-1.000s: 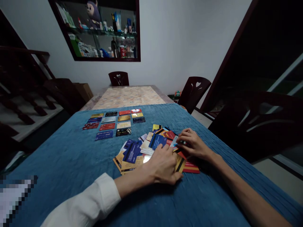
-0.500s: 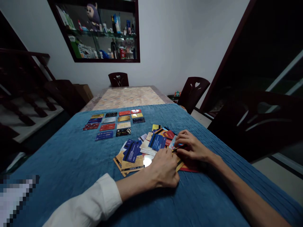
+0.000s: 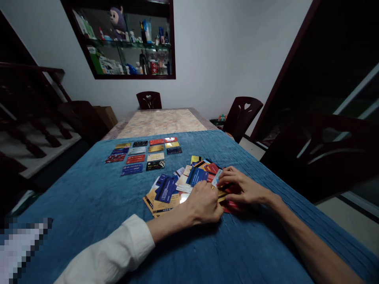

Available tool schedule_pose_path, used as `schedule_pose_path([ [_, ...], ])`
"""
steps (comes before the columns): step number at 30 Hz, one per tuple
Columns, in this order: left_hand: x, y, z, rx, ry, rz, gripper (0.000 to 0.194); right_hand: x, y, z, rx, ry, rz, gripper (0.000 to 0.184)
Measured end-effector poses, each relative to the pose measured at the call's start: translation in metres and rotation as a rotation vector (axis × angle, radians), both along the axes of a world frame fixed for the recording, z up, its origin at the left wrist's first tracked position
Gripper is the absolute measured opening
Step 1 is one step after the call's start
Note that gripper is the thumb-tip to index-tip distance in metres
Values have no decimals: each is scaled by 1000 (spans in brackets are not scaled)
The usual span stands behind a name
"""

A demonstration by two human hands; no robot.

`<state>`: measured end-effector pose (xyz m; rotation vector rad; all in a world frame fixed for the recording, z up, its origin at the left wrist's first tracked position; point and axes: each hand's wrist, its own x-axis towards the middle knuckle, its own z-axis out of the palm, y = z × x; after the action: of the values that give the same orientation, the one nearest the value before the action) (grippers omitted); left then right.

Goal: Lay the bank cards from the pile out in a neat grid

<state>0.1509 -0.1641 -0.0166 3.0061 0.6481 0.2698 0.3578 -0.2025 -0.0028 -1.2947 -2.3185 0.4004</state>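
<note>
Curling the left hand (image 3: pixel 205 202), knuckles up, over the near side of a loose heap of thin, glossy cards (image 3: pixel 196 176); cannot tell, with fingertips hidden, a grip from a mere touch. Arching the right hand (image 3: pixel 241 186) over the heap's right side, with thumb and fingers parted at a gold card (image 3: pixel 221 196) with a black stripe; cannot tell whether pinched or loose. Seeing the heap on soft, creased blue cloth (image 3: pixel 74 213), near the scene's middle, with flat rectangular cards (image 3: pixel 135 159) in rows farther left and smooth, mottled tabletop (image 3: pixel 162 121) beyond.
</note>
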Motion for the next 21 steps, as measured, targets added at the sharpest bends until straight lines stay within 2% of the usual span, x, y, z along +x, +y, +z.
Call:
schedule_pose_path([
  [4, 0, 3, 2, 32, -2, -16, 26, 3, 1, -1, -17, -28, 14, 29],
  [10, -1, 13, 4, 58, -52, -66, 18, 4, 8, -10, 54, -11, 7, 10],
  [16, -4, 35, 2, -3, -207, -78, 16, 9, 12, -16, 115, 18, -115, 13],
  [21, -8, 54, -5, -99, -309, -44, 30, 9, 13, -20, 155, 31, -225, 12],
])
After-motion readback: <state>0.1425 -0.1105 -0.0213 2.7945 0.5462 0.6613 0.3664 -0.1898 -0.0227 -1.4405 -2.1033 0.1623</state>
